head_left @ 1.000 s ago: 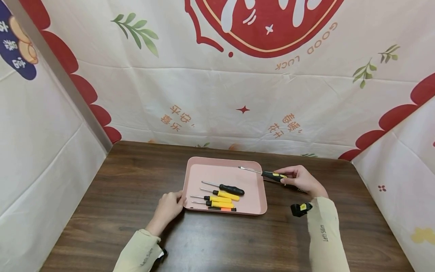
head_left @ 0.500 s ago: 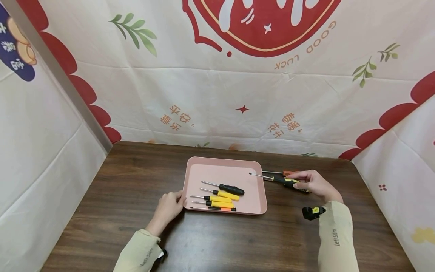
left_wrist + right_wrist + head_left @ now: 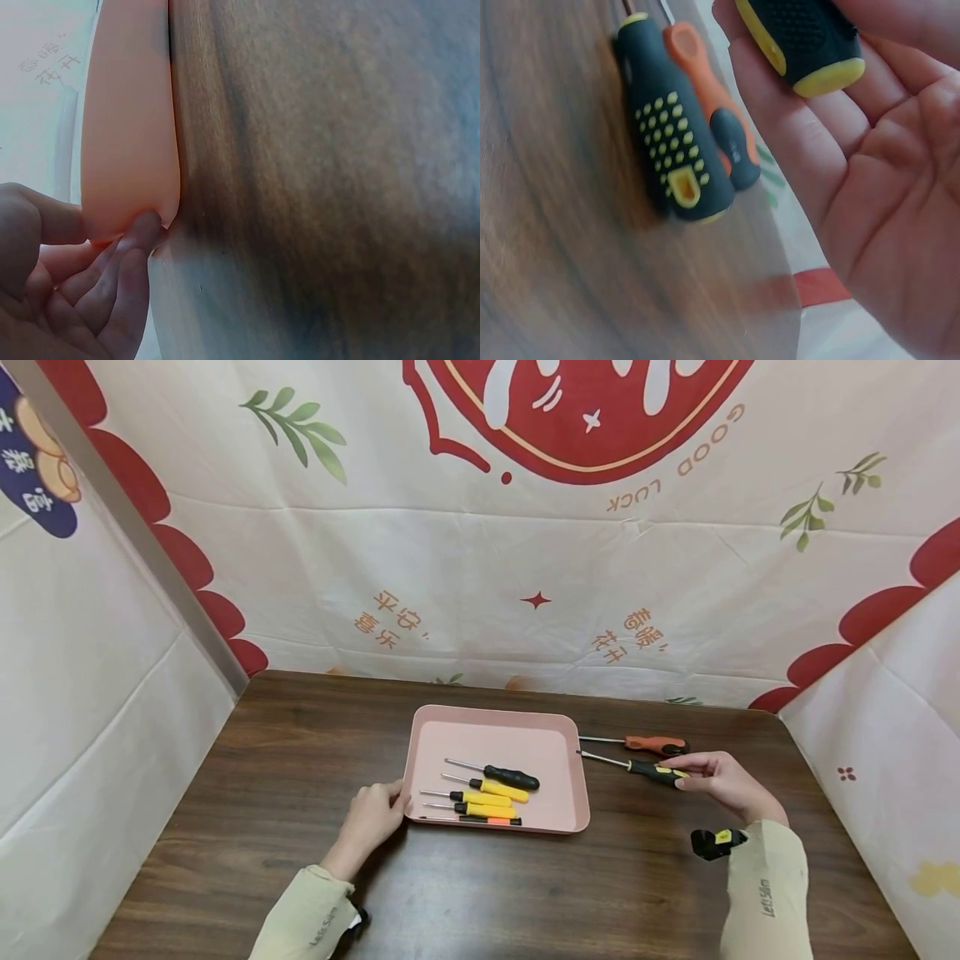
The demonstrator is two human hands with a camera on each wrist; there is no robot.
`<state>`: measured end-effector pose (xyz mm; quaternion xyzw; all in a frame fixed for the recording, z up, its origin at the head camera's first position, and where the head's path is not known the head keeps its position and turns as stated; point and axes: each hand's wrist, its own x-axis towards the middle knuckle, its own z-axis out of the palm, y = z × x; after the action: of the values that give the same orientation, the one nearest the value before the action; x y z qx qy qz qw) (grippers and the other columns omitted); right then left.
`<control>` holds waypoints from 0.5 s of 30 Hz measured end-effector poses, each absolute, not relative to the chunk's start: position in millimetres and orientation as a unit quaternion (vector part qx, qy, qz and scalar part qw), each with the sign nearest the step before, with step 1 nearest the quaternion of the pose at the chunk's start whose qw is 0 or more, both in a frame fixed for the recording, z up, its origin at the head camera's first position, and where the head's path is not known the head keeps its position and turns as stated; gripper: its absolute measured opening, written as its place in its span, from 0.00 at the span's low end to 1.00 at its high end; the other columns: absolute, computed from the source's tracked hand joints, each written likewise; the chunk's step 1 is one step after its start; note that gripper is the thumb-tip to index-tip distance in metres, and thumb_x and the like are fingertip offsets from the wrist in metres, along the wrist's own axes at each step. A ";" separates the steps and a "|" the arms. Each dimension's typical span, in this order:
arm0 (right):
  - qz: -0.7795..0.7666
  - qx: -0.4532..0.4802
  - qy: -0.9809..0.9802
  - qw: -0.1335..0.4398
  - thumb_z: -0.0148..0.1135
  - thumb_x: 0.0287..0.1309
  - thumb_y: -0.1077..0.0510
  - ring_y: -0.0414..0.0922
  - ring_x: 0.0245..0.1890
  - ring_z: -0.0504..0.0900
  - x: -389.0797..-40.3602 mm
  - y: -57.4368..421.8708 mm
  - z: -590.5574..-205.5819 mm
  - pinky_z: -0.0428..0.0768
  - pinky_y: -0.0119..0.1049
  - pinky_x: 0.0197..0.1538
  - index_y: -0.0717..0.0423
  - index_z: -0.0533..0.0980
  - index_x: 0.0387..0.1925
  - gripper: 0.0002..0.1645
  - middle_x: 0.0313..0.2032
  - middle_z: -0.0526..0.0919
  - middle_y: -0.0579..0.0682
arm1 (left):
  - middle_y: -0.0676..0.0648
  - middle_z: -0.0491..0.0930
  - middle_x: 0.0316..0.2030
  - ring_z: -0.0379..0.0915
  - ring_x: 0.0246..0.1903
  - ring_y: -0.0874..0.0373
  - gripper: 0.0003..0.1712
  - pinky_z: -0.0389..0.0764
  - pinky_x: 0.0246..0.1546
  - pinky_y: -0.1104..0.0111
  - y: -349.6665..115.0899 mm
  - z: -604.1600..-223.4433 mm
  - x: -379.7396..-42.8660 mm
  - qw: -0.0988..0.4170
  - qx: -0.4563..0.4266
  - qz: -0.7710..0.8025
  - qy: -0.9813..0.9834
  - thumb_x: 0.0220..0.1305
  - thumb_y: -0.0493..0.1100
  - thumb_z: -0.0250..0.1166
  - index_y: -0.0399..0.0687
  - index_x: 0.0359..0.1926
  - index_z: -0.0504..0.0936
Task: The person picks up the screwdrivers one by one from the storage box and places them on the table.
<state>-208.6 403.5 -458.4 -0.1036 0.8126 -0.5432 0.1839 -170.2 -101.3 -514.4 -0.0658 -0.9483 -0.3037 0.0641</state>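
On the brown wood-grain table (image 3: 480,893), our left hand (image 3: 369,818) pinches the pink tray (image 3: 491,735); our right hand (image 3: 726,783) narrowly grips a black-and-yellow screwdriver (image 3: 643,768) just outside it. We're probably laying it beside the orange-handled screwdriver (image 3: 652,744); next calls for gentle release.

The tray (image 3: 487,739) in the middle of the head view is plain pink, and the table (image 3: 480,893) below is dark brown with wood grain. At the upper left of the right wrist view, the dotted screwdriver (image 3: 671,124) shows yellow points on black, the orange screwdriver (image 3: 703,79) a dark end.
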 end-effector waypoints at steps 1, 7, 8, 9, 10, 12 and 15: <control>-0.543 -0.094 0.813 0.188 0.57 0.54 0.67 0.32 0.34 0.77 -207.6 405.0 -459.1 0.76 0.31 0.39 0.65 0.77 0.46 0.16 0.38 0.82 0.36 | 0.37 0.82 0.35 0.79 0.32 0.42 0.14 0.75 0.32 0.52 -101.5 -514.5 -170.1 0.063 -0.065 -0.304 -0.948 0.55 0.38 0.61 0.39 0.42 0.83; -0.532 -0.058 0.820 0.203 0.59 0.54 0.64 0.34 0.34 0.74 -204.5 411.8 -462.8 0.75 0.34 0.40 0.64 0.77 0.47 0.17 0.38 0.80 0.35 | 0.39 0.82 0.32 0.78 0.30 0.43 0.12 0.74 0.30 0.53 -101.9 -514.1 -169.9 0.064 -0.073 -0.299 -0.949 0.55 0.37 0.61 0.41 0.41 0.83; -0.533 -0.061 0.819 0.204 0.58 0.54 0.64 0.35 0.33 0.75 -204.4 413.3 -463.7 0.76 0.34 0.39 0.64 0.77 0.47 0.17 0.37 0.80 0.36 | 0.39 0.82 0.32 0.78 0.30 0.43 0.12 0.74 0.30 0.53 -101.9 -513.7 -169.9 0.065 -0.074 -0.298 -0.949 0.55 0.37 0.61 0.41 0.40 0.83; -0.535 -0.063 0.817 0.205 0.58 0.54 0.65 0.35 0.33 0.75 -204.4 414.8 -464.6 0.76 0.34 0.39 0.64 0.77 0.46 0.16 0.37 0.81 0.37 | 0.39 0.82 0.32 0.78 0.29 0.43 0.12 0.74 0.30 0.53 -101.8 -513.3 -169.9 0.065 -0.075 -0.298 -0.950 0.55 0.37 0.61 0.41 0.40 0.83; -0.539 -0.068 0.814 0.206 0.58 0.55 0.65 0.34 0.32 0.75 -204.4 416.3 -465.6 0.76 0.33 0.38 0.63 0.77 0.46 0.16 0.36 0.82 0.38 | 0.39 0.82 0.32 0.78 0.29 0.43 0.12 0.74 0.30 0.53 -101.5 -513.1 -170.0 0.064 -0.075 -0.298 -0.950 0.55 0.37 0.61 0.41 0.41 0.83; -0.549 -0.078 0.805 0.209 0.57 0.55 0.67 0.34 0.31 0.76 -204.6 419.3 -467.8 0.76 0.33 0.37 0.62 0.78 0.46 0.15 0.35 0.83 0.40 | 0.39 0.82 0.32 0.78 0.30 0.43 0.12 0.74 0.30 0.52 -101.0 -512.8 -170.2 0.063 -0.074 -0.299 -0.949 0.55 0.37 0.61 0.41 0.41 0.83; -0.561 -0.088 0.794 0.217 0.56 0.55 0.68 0.33 0.31 0.77 -204.9 421.8 -470.3 0.77 0.33 0.37 0.60 0.79 0.45 0.15 0.34 0.84 0.42 | 0.39 0.82 0.32 0.78 0.30 0.43 0.12 0.74 0.31 0.52 -100.6 -512.5 -170.3 0.061 -0.073 -0.300 -0.949 0.55 0.37 0.60 0.41 0.41 0.83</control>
<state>-204.9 421.8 -470.3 -0.0885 0.7937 -0.5615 0.2168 -170.3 -100.6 -512.5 -0.0725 -0.9492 -0.3000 0.0607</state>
